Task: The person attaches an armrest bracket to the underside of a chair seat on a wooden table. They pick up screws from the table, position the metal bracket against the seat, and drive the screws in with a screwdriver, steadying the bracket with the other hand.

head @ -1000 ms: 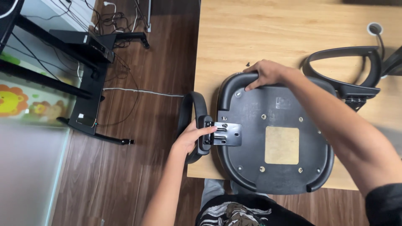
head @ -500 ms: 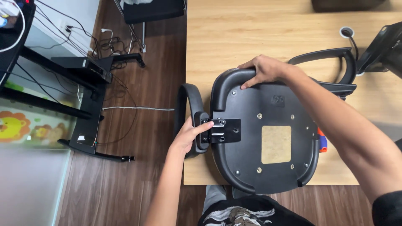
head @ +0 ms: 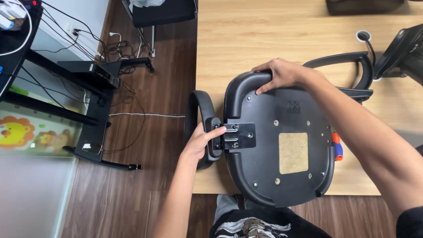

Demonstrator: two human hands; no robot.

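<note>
**A:** Where are we on this chair? The seat pan lies upside down on the desk, its left edge hanging over the desk's side. Our left hand is closed around the armrest, pressing its bracket flat against the underside of the seat.

**B:** And our right hand is curled over the far rim of the seat pan, fingers wrapped on it, just steadying. We'd say this armrest is lined up but we can't tell if the bolts in the bracket are tight or only dropped in.

**A:** Right, and neither hand holds a tool. The second armrest lies loose on the desk beyond the seat, so that side looks undone. An orange and blue tool handle peeks out at the seat's right edge.
</note>
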